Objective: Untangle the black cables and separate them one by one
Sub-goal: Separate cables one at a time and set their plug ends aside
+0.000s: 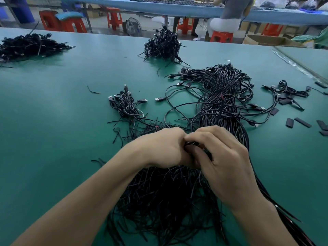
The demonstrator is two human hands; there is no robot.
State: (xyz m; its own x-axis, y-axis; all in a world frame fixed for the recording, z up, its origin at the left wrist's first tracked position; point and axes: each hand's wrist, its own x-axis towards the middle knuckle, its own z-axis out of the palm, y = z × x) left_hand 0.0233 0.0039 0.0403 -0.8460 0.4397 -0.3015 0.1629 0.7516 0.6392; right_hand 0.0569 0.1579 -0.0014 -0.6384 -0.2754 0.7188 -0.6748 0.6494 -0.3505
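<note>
A big tangle of black USB cables (223, 96) stretches from mid table toward me, its loose cut ends (165, 197) spread out under my forearms. My left hand (163, 148) and my right hand (223, 158) meet above this pile. Both have curled fingers that pinch the same small bunch of black cable (192, 143) between them. What lies inside the palms is hidden. A small bundle of cables (124, 103) with USB plugs lies to the left of the main tangle.
More black cable heaps lie on the green table (53, 121): one at far left (30, 46), one at far centre (164, 45), a small one at right (287, 93). Short black sleeve pieces (301, 122) are scattered at right. Red stools and a seated person are beyond the table.
</note>
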